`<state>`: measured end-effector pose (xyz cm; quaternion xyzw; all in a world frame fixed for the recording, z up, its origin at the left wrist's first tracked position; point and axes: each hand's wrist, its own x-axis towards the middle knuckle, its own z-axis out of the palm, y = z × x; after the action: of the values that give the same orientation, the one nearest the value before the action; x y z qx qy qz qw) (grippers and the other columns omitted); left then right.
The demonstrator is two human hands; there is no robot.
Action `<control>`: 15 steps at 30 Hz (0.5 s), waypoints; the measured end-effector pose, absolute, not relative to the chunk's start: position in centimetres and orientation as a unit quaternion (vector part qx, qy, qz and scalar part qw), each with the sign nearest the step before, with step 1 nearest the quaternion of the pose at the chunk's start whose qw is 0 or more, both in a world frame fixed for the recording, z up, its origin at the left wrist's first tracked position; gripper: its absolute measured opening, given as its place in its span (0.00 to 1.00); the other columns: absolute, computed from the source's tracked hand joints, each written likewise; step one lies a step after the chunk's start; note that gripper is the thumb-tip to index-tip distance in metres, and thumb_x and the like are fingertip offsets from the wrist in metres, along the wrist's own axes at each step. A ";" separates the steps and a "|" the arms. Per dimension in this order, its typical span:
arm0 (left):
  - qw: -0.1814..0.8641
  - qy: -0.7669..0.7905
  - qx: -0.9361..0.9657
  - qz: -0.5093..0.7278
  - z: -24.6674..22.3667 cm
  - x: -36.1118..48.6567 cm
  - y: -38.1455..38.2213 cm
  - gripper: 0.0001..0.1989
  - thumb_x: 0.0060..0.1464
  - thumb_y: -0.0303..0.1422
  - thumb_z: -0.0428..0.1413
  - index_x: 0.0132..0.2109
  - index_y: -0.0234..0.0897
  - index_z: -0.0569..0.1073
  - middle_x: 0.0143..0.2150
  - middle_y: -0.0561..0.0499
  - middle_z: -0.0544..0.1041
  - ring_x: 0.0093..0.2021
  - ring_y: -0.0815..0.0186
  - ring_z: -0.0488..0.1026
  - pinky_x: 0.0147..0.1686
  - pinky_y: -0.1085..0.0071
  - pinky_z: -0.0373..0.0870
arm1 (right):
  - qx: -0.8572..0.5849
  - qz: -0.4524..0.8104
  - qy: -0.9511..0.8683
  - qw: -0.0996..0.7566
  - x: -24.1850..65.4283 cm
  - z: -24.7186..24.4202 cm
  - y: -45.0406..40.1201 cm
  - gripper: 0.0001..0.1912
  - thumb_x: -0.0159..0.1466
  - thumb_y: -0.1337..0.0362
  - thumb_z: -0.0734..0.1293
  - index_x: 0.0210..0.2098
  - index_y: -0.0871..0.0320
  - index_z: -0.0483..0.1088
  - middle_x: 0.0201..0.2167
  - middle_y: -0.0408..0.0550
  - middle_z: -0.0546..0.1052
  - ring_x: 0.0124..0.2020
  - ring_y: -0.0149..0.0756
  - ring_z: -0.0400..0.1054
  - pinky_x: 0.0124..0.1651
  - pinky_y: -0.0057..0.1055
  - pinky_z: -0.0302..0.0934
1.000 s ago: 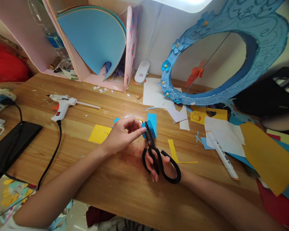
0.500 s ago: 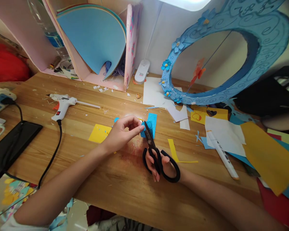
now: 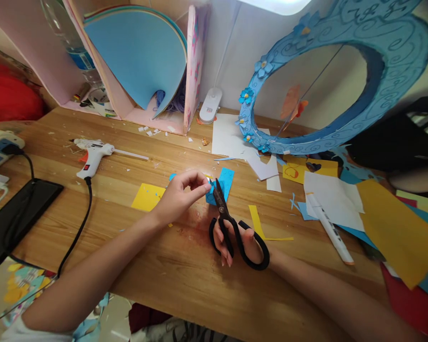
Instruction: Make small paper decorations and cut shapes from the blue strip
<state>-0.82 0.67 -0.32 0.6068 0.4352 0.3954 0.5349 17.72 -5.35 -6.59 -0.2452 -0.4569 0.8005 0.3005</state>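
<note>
Between its thumb and fingertips my left hand [image 3: 187, 192] pinches a piece of blue paper [image 3: 211, 195]. My right hand [image 3: 237, 242] has its fingers through the loops of black-handled scissors [image 3: 225, 211]. The dark blades point up and away, slightly parted, right at the paper and close to my left fingertips. Another blue paper strip [image 3: 228, 179] shows just behind the blades. A yellow paper rectangle [image 3: 147, 197] lies to the left, partly behind my left wrist. Thin yellow offcuts [image 3: 257, 223] lie to the right of the scissors.
A white glue gun [image 3: 94, 156] and a phone [image 3: 24, 221] lie on the left. A blue decorated ring frame [image 3: 373, 118] stands at the back right. At right are a white marker [image 3: 330, 230] and coloured sheets [image 3: 399, 232]. A pink shelf [image 3: 190, 71] stands behind.
The scissor blades and handles have spread slightly wider apart. The blue paper has shifted and tilted a little at my fingertips. The orange ornament hanging in the ring has turned.
</note>
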 end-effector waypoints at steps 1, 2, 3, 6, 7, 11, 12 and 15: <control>0.537 0.433 0.610 0.390 -0.4 -0.8 0.6 0.09 0.53 0.34 0.55 0.28 0.34 0.67 0.27 0.55 0.65 0.30 0.71 0.61 0.32 0.72 0.57 | -0.244 0.799 -0.462 0.298 17.7 -6.5 -5.3 0.38 0.46 0.27 0.55 0.29 0.59 0.59 0.17 0.38 0.65 0.11 0.22 0.58 0.17 0.22 0.63; 0.539 0.430 0.613 0.386 -0.4 -0.7 0.6 0.09 0.53 0.34 0.55 0.28 0.34 0.66 0.27 0.55 0.65 0.30 0.71 0.61 0.32 0.72 0.57 | -0.244 0.798 -0.465 0.298 17.8 -6.6 -5.4 0.38 0.47 0.27 0.55 0.29 0.59 0.59 0.18 0.38 0.65 0.11 0.22 0.58 0.16 0.22 0.63; 0.541 0.428 0.615 0.381 -0.4 -0.7 0.6 0.09 0.52 0.34 0.55 0.28 0.34 0.66 0.26 0.55 0.65 0.29 0.71 0.61 0.32 0.72 0.57 | -0.244 0.797 -0.466 0.298 17.8 -6.6 -5.4 0.38 0.47 0.27 0.55 0.29 0.59 0.59 0.18 0.38 0.65 0.11 0.22 0.58 0.16 0.22 0.63; 0.546 0.425 0.617 0.374 -0.5 -0.6 0.5 0.10 0.52 0.35 0.55 0.27 0.35 0.65 0.26 0.55 0.64 0.29 0.70 0.61 0.32 0.72 0.57 | -0.250 0.796 -0.463 0.298 17.8 -6.9 -5.5 0.38 0.46 0.27 0.56 0.29 0.58 0.58 0.18 0.38 0.65 0.11 0.21 0.57 0.15 0.21 0.61; 0.547 0.425 0.618 0.372 -0.5 -0.6 0.5 0.10 0.52 0.35 0.55 0.27 0.35 0.65 0.26 0.55 0.64 0.29 0.70 0.61 0.32 0.72 0.57 | -0.251 0.797 -0.462 0.297 17.7 -7.0 -5.5 0.38 0.45 0.27 0.57 0.28 0.58 0.58 0.18 0.37 0.65 0.11 0.21 0.56 0.14 0.21 0.61; 0.551 0.431 0.616 0.362 -0.4 -0.6 0.6 0.10 0.51 0.35 0.54 0.27 0.35 0.64 0.26 0.55 0.64 0.29 0.70 0.61 0.32 0.72 0.57 | -0.259 0.801 -0.452 0.294 17.6 -7.0 -5.5 0.37 0.44 0.27 0.58 0.27 0.58 0.57 0.16 0.37 0.64 0.10 0.22 0.56 0.12 0.21 0.59; 0.551 0.433 0.616 0.360 -0.4 -0.6 0.6 0.10 0.51 0.35 0.54 0.27 0.35 0.64 0.26 0.55 0.64 0.29 0.70 0.61 0.31 0.72 0.58 | -0.260 0.802 -0.450 0.294 17.6 -7.1 -5.5 0.37 0.44 0.27 0.58 0.26 0.58 0.57 0.16 0.37 0.64 0.10 0.22 0.56 0.12 0.21 0.59; 0.550 0.437 0.616 0.357 -0.3 -0.7 0.6 0.10 0.51 0.35 0.54 0.27 0.35 0.65 0.26 0.54 0.65 0.30 0.70 0.62 0.32 0.72 0.58 | -0.260 0.801 -0.450 0.295 17.7 -7.3 -5.5 0.37 0.45 0.28 0.59 0.27 0.58 0.58 0.16 0.37 0.65 0.10 0.22 0.57 0.11 0.21 0.59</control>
<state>-0.67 0.63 -0.28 0.6160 0.4372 0.3568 0.5497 17.68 -5.54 -7.32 -0.2605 -0.4505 0.8012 0.2954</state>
